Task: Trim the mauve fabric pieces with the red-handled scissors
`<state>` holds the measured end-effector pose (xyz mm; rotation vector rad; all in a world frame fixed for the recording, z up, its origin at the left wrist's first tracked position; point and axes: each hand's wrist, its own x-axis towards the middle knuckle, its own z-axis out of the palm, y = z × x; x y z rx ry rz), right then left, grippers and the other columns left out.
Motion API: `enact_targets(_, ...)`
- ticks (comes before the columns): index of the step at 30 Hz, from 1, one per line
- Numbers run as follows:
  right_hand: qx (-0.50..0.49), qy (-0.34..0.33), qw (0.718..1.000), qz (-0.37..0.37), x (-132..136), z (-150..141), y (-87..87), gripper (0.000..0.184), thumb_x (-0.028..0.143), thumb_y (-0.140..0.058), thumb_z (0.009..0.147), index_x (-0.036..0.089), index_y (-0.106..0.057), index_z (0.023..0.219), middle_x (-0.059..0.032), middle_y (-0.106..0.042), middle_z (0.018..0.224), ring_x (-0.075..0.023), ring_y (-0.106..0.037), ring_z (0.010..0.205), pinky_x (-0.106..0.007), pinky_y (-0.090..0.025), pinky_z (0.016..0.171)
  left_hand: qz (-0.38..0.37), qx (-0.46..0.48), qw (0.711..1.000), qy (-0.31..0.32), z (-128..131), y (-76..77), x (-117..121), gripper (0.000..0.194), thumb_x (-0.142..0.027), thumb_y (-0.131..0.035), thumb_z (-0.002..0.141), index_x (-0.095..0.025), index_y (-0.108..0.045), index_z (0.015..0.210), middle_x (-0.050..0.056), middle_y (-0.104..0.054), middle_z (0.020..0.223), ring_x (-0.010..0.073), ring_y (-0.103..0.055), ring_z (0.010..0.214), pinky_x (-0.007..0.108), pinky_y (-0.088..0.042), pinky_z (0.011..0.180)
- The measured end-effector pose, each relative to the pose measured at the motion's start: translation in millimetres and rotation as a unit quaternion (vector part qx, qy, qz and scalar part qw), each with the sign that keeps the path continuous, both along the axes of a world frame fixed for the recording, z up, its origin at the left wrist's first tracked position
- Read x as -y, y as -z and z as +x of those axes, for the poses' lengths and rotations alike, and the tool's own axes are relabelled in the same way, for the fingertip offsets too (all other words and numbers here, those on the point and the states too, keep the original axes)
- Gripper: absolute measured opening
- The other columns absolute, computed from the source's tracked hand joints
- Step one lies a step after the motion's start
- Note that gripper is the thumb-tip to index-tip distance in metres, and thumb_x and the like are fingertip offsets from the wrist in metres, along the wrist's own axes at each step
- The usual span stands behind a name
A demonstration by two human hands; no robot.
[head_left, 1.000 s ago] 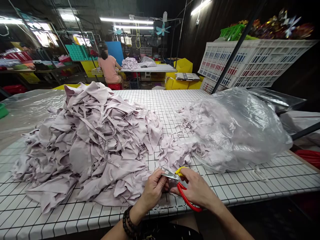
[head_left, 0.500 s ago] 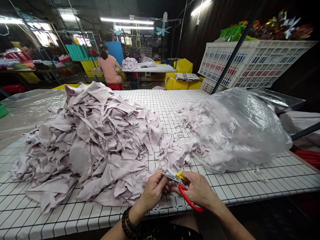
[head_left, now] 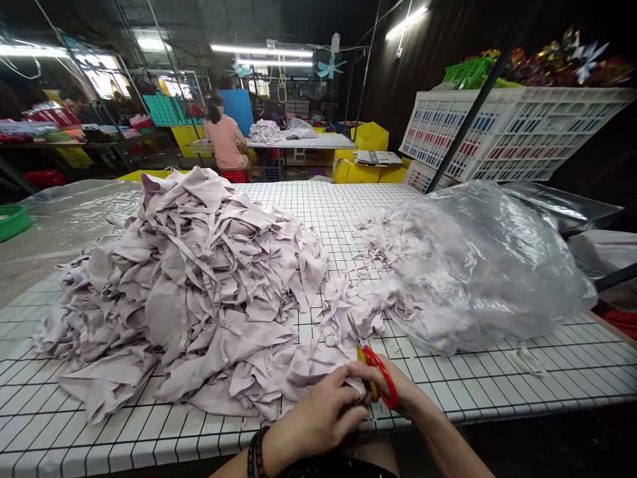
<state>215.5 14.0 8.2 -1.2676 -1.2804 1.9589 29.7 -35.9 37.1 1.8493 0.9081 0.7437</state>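
Note:
My right hand [head_left: 398,390] is closed round scissors [head_left: 380,377] with one red and one yellow handle. Their blades point up and away over the cloth, slightly apart. Close beside it, my left hand [head_left: 326,408] has its fingers curled in on a small piece of pale lilac fabric [head_left: 356,385], mostly hidden by both hands. A dark beaded bracelet circles the left wrist. To the left rises a big pile of lilac fabric pieces [head_left: 199,265]. A smaller heap of the same cloth [head_left: 348,309] lies just beyond the scissors.
A clear plastic bag [head_left: 497,265] with lilac pieces lies at the right of the grid-patterned table [head_left: 472,392]. White crates [head_left: 462,133] stand behind it, beside a slanting dark pole. A green basin [head_left: 14,222] sits far left. A person in a pink top sits beyond the table.
The scissors have swung from pointing left at the left hand's fingertips to pointing up and away. My left hand has moved right and lower, against the right hand. The view has shifted slightly.

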Motion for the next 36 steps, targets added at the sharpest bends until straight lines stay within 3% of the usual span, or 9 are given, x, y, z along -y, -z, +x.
enact_targets(3,-0.023,0.053,0.998,0.001,2.1,-4.6,12.9,0.046,0.047,-0.080,0.055,0.020,-0.045,0.070,0.0082,-0.048,0.054,-0.0083,-0.045,0.048,-0.020,-0.034,0.047,-0.008,-0.057,0.998,0.004,-15.2,-2.0,8.8,0.022,-0.034,-0.055,0.087,-0.023,-0.070,0.098,0.010,-0.053,0.132,0.0269,-0.052,0.119,0.034,-0.039,0.099)
enact_targets(5,-0.018,0.081,0.996,0.013,2.4,-2.1,18.1,0.046,0.041,-0.080,0.055,0.021,-0.043,0.071,0.0094,-0.046,0.054,-0.0076,-0.042,0.048,-0.020,-0.032,0.047,-0.014,-0.070,0.996,-0.056,-30.0,-1.6,2.4,0.031,-0.034,-0.044,0.093,-0.021,-0.071,0.084,0.009,-0.065,0.112,0.0236,-0.060,0.104,0.031,-0.044,0.088)
enact_targets(8,-0.001,0.068,0.997,0.031,2.3,2.8,21.9,0.041,0.039,-0.078,0.059,0.021,-0.043,0.072,0.0090,-0.047,0.054,-0.0076,-0.041,0.049,-0.020,-0.031,0.048,0.016,-0.133,0.972,-0.193,-44.7,3.5,-28.1,0.032,-0.033,-0.041,0.093,-0.020,-0.067,0.079,0.008,-0.065,0.082,0.0213,-0.060,0.080,0.030,-0.044,0.075)
enact_targets(10,0.012,0.043,0.998,0.037,2.7,3.2,23.0,0.041,0.038,-0.078,0.058,0.021,-0.043,0.071,0.0091,-0.046,0.054,-0.0077,-0.041,0.048,-0.020,-0.031,0.048,0.033,-0.185,0.951,-0.245,-43.5,11.4,-56.7,0.020,-0.032,-0.050,0.088,-0.018,-0.065,0.088,0.009,-0.063,0.089,0.0227,-0.058,0.085,0.031,-0.041,0.079)
enact_targets(13,0.033,0.027,0.998,0.050,4.4,1.8,24.9,0.041,0.039,-0.077,0.059,0.021,-0.042,0.070,0.0096,-0.045,0.054,-0.0074,-0.040,0.048,-0.021,-0.031,0.048,0.008,-0.211,0.947,-0.240,-29.9,27.9,-97.0,0.020,-0.025,-0.064,0.074,-0.016,-0.063,0.093,0.011,-0.062,0.098,0.0247,-0.057,0.092,0.031,-0.040,0.080)
enact_targets(19,0.035,0.050,0.995,0.074,7.7,14.6,31.2,0.040,0.041,-0.075,0.064,0.022,-0.042,0.072,0.0095,-0.045,0.055,-0.0078,-0.041,0.047,-0.021,-0.033,0.049,-0.074,-0.163,0.960,-0.215,-27.4,46.8,-133.2,0.021,-0.031,-0.070,0.067,-0.016,-0.058,0.060,0.001,-0.055,0.056,0.0180,-0.054,0.062,0.026,-0.037,0.060)
enact_targets(25,0.059,0.139,0.982,0.112,-2.9,23.3,23.8,0.040,0.045,-0.075,0.063,0.022,-0.043,0.071,0.0072,-0.045,0.057,-0.0105,-0.043,0.050,-0.023,-0.036,0.050,-0.153,-0.002,0.960,-0.234,-64.7,15.6,-128.3,0.048,-0.061,-0.057,0.074,-0.013,-0.060,0.069,0.001,-0.056,0.059,0.0144,-0.054,0.057,0.025,-0.043,0.057)
enact_targets(30,0.053,0.224,0.941,0.249,-25.0,29.2,12.1,0.037,0.047,-0.070,0.070,0.022,-0.044,0.077,-0.0020,-0.056,0.081,-0.0147,-0.051,0.065,-0.028,-0.044,0.062,-0.178,0.210,0.927,-0.255,-79.2,-19.6,-103.4,0.046,-0.057,-0.048,0.085,-0.014,-0.057,0.098,0.005,-0.060,0.082,0.0150,-0.061,0.074,0.029,-0.050,0.072)
enact_targets(36,0.264,0.134,0.916,0.272,-29.6,30.3,-0.9,0.023,0.042,-0.061,0.076,0.022,-0.050,0.082,0.0003,-0.057,0.072,-0.0188,-0.055,0.068,-0.030,-0.044,0.065,-0.301,0.268,0.890,-0.215,-76.5,2.2,-69.4,0.038,-0.049,-0.055,0.084,-0.013,-0.060,0.096,-0.005,-0.049,0.060,0.0058,-0.042,0.045,0.018,-0.036,0.045)
